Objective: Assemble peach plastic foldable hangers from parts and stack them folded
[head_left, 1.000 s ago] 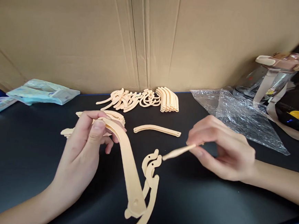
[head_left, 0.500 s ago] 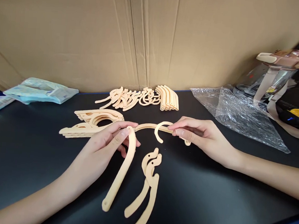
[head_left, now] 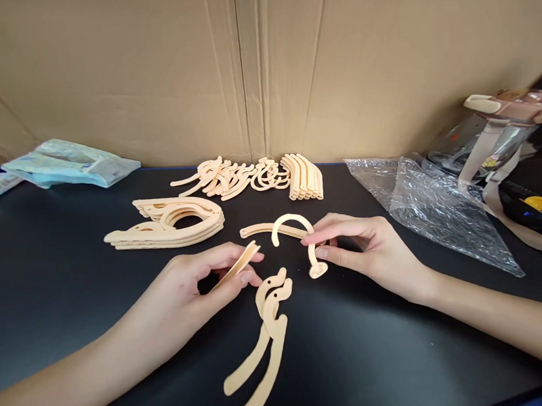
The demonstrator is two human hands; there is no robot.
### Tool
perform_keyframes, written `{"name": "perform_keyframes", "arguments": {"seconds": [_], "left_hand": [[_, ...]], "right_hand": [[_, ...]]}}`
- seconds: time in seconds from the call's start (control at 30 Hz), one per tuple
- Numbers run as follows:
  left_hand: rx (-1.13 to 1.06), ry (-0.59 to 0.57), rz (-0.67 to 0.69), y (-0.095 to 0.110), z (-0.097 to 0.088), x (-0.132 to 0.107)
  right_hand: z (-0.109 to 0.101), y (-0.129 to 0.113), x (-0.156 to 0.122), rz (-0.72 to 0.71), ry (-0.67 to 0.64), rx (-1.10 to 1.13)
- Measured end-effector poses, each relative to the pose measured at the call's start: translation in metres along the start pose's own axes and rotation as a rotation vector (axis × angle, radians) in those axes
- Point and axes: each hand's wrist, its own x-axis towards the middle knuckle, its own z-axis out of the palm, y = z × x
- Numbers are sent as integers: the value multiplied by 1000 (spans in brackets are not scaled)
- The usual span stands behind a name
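Head camera: what takes up most of it?

Brown cardboard (head_left: 146,62) across the back, then the black table (head_left: 380,362) in front of it.

And after those?

On the right, a clear plastic bag (head_left: 443,216) lies flat, with a strapped bottle (head_left: 501,137) just behind it. At the far left is a pale blue packet (head_left: 72,162).

How are the two hands?

Well apart from each other. The left hand (head_left: 208,279) is clamped, thumb against fingers, on a grooved strip (head_left: 242,262), held slantwise with one end poking up past the fingertips. The right hand (head_left: 361,244) pinches a hook (head_left: 293,218) by its stem, curve upward, round foot hanging below the fingers.

What lies around them?

A stack of curved beige frames (head_left: 167,237) sits beyond the left hand. Two flat curved pieces (head_left: 275,353) overlap on the table between the hands, toward the wearer. At the back edge are a neat bundle of strips (head_left: 303,177) and a loose pile of beige parts (head_left: 221,177).

Anything smaller?

One single strip (head_left: 259,229) lies behind the hook. I can't tell whether they touch.
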Motion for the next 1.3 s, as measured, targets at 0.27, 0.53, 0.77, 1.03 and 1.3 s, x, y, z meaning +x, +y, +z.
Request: {"name": "perform_keyframes", "arguments": {"seconds": [0.27, 0.53, 0.77, 1.03, 1.3], "left_hand": [[289, 106, 306, 10, -6, -11], [530, 146, 457, 2, 5, -8], [591, 107, 521, 3, 11, -5], [581, 44, 543, 4, 10, 2], [539, -42, 564, 8, 9, 0]], "right_hand": [[-1, 1, 0, -47, -16, 87], [0, -1, 1, 19, 14, 130], [7, 0, 6, 124, -2, 350], [8, 4, 7, 187, -73, 513], [6, 8, 9, 184, -101, 641]]}}
